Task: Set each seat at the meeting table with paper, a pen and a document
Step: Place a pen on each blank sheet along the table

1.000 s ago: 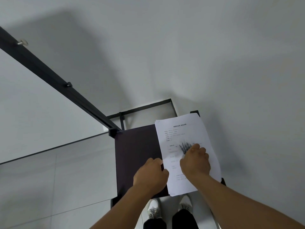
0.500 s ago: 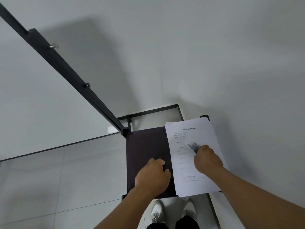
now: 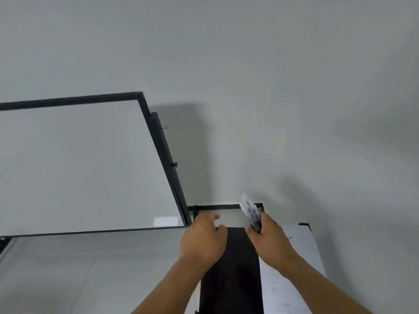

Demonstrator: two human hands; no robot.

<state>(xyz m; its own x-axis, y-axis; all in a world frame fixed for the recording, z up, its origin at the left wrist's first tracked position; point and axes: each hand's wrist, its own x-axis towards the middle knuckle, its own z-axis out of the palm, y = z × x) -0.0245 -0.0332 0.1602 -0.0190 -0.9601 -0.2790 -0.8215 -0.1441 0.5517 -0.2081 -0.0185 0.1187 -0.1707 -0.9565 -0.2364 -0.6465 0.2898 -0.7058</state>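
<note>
I see my right hand (image 3: 269, 240) raised over the far end of a small dark desk (image 3: 231, 268), its grip curled tight round a bundle of pens (image 3: 250, 213). The pens fan up and away from the fist toward the wall (image 3: 226, 53), blurred, so I cannot count them or make out caps from tips. My left hand (image 3: 204, 239) hovers just beside it, over the far left corner of the desk, knuckles up, fingers loosely bent; I can see nothing in that grip, though the underside of the fingers is hidden from me. The two hands are near each other but apart, with a strip of the dark desk top showing between them.

A printed document (image 3: 292, 268) lies flat along the right edge of the desk, its near end running out of the bottom of the picture; my right forearm crosses over it. The print on it is too faint to read.

Behind the desk's far edge a thin black frame (image 3: 215, 206) stands against the wall. To the left a whiteboard (image 3: 79, 166) with a black border leans in the view, its lower right corner close to my left hand. Pale floor tiles (image 3: 79, 273) show under it
</note>
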